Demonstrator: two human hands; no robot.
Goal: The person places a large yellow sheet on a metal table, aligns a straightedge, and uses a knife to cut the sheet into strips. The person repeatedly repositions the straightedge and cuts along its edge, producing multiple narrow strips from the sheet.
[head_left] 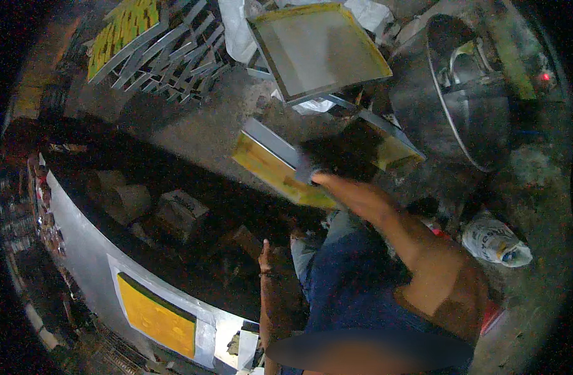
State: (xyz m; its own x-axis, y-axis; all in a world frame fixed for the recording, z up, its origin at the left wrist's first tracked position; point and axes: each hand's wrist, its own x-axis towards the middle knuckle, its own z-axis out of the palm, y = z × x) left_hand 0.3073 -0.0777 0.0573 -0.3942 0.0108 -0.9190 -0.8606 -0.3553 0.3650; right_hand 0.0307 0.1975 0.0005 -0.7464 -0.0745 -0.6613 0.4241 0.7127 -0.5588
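My right arm reaches forward, and my right hand (pixel 311 174) grips the edge of a shallow metal tray (pixel 264 159). Something grey and dark, like a glove or cloth, covers most of that hand. The tray tilts in front of my legs, its side smeared yellow. Just beyond my right hand lies another yellow-stained metal tray (pixel 386 147), partly in shadow. My left hand (pixel 265 257) hangs low beside my left leg, with one finger stretched out and nothing visible in it. Its other fingers are lost in the dark.
A larger tray (pixel 317 50) rests ahead on white sacks. Stacked metal trays (pixel 174 53) stand far left, and a big metal drum (pixel 417 94) far right. Along my left runs a pale counter (pixel 92 244) with a yellow slab (pixel 155 312). Cartons (pixel 181 212) lie behind it.
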